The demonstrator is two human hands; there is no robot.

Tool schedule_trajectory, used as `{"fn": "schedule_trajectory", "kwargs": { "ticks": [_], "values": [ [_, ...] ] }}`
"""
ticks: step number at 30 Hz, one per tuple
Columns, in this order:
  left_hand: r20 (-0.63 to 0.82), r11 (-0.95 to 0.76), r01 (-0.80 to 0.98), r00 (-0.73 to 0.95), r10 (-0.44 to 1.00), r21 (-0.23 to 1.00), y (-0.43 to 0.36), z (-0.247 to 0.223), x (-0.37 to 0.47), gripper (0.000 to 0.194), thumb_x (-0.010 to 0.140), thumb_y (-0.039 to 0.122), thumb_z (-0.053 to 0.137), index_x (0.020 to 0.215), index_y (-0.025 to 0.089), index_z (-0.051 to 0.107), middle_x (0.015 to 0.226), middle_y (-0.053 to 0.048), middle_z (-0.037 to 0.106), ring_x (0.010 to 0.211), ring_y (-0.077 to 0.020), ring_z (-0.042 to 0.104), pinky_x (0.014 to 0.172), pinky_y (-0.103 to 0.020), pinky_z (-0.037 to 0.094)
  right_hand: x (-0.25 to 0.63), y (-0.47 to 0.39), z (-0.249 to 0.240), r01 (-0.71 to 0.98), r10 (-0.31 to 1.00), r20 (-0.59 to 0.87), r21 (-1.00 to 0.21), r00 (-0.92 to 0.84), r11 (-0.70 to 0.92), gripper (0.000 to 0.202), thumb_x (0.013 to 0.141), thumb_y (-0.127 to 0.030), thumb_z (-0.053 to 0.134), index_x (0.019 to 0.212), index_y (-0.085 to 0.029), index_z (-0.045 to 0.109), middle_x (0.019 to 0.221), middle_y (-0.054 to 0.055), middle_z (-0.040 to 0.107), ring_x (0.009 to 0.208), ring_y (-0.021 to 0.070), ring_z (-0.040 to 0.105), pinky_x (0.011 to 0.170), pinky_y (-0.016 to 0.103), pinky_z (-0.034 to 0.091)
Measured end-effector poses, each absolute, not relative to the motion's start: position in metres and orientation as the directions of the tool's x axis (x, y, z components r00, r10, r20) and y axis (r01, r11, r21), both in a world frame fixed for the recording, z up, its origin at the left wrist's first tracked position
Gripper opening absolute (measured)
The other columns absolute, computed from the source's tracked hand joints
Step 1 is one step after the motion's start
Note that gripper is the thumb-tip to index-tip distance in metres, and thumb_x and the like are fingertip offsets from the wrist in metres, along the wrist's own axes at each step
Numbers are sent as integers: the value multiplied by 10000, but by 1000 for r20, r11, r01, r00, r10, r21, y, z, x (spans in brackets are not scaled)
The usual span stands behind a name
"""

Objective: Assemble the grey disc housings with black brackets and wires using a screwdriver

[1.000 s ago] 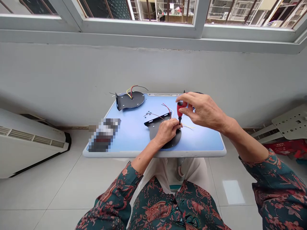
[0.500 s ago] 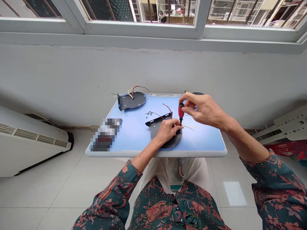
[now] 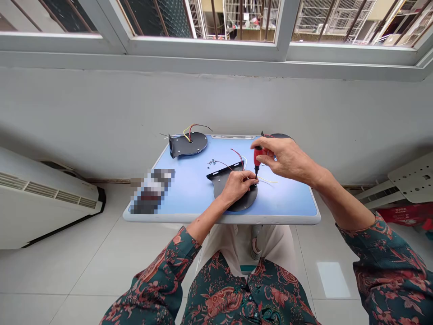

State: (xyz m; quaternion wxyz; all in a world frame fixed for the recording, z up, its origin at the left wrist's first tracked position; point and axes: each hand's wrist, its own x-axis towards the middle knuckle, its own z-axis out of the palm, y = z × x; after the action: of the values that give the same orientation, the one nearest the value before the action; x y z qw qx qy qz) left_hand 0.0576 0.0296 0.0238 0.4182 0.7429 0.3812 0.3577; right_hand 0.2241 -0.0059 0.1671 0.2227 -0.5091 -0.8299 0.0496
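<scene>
A red screwdriver [image 3: 258, 156] with a black cap stands almost upright, its tip down near the right edge of a black round plate [image 3: 242, 204]. My right hand [image 3: 282, 158] grips its handle between thumb and fingers. On the plate rests my left hand [image 3: 237, 185], thumb and fingertips pinched together beside the screwdriver tip; what they hold is too small to make out. The plate has a bent, slotted flange [image 3: 225, 170] at its upper left, and red, white and yellow wires come out around my left hand.
A similar black plate with wires [image 3: 189, 144] lies at the back left, and another [image 3: 280, 135] sits behind my right hand. Small screws [image 3: 212, 162] are scattered near the middle of the blue table [image 3: 189, 189]. A blurred patch covers the table's left side.
The view has shifted slightly. My right hand has altered its hold on the screwdriver a little, its fingers now more over the cap. My left hand stays at the plate.
</scene>
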Motion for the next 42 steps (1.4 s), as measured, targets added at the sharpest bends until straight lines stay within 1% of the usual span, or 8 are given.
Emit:
{"fn": "schedule_trajectory", "kwargs": {
  "ticks": [4, 10, 15, 18, 28, 32, 37, 42],
  "values": [
    [220, -387, 302, 463, 858, 871, 28, 23, 59, 109, 846, 226, 682, 759, 184, 733, 653, 34, 681, 518, -97, 553, 599, -222, 434, 223, -5, 152, 861, 864, 421, -292, -275, 416, 12, 843, -227, 566, 842, -215, 566, 681, -17, 630, 570, 125, 451, 605, 263, 304],
    [219, -410, 348, 474, 853, 843, 28, 22, 60, 126, 883, 225, 660, 830, 202, 773, 754, 9, 754, 585, -112, 579, 619, -219, 430, 212, -2, 127, 964, 814, 580, -202, -27, 175, 264, 882, -398, 565, 690, -223, 514, 544, -8, 551, 495, 132, 382, 541, 290, 203],
    [231, -443, 383, 487, 842, 810, 28, 23, 60, 167, 912, 215, 632, 809, 197, 762, 742, 11, 750, 587, -112, 579, 623, -216, 422, 222, -5, 138, 817, 865, 457, -407, -205, 409, 203, 941, -347, 529, 1009, -206, 659, 776, 16, 689, 655, 147, 543, 643, 274, 363],
    [243, -453, 373, 489, 838, 810, 28, 21, 59, 163, 914, 194, 634, 818, 195, 765, 764, 6, 763, 645, -123, 631, 656, -217, 439, 228, -7, 147, 693, 882, 349, -549, -318, 467, 200, 961, -276, 473, 981, -217, 664, 790, -3, 692, 666, 130, 551, 676, 266, 404],
    [248, -439, 399, 446, 860, 805, 26, 21, 64, 212, 856, 147, 696, 1045, 217, 762, 916, 2, 797, 671, -130, 648, 725, -246, 492, 213, 1, 110, 908, 701, 713, -293, 0, 299, 375, 911, -422, 577, 644, -244, 382, 535, -30, 526, 487, 120, 352, 548, 281, 265],
    [415, -480, 241, 275, 867, 843, 21, 34, 50, 190, 862, 201, 707, 1050, 197, 733, 1012, -38, 784, 731, -140, 661, 791, -271, 534, 213, -4, 107, 892, 716, 697, -339, 25, 298, 360, 939, -465, 541, 682, -246, 416, 534, -32, 509, 489, 132, 366, 544, 279, 282],
    [449, -397, 216, -316, 836, 892, 26, 40, -3, 207, 983, 312, 530, 904, 178, 666, 910, -57, 722, 874, -177, 672, 855, -304, 532, 223, -9, 106, 812, 777, 628, -474, 40, 341, 285, 934, -489, 567, 794, -241, 542, 539, -44, 545, 475, 135, 427, 549, 270, 348],
    [398, -211, 635, -167, 902, 743, 31, 20, -34, 101, 903, 278, 663, 905, 209, 737, 931, -46, 732, 796, -184, 631, 825, -324, 501, 226, -6, 100, 756, 809, 580, -570, 93, 322, 334, 903, -525, 587, 766, -254, 447, 599, -25, 622, 488, 135, 486, 552, 273, 372]
  ]
}}
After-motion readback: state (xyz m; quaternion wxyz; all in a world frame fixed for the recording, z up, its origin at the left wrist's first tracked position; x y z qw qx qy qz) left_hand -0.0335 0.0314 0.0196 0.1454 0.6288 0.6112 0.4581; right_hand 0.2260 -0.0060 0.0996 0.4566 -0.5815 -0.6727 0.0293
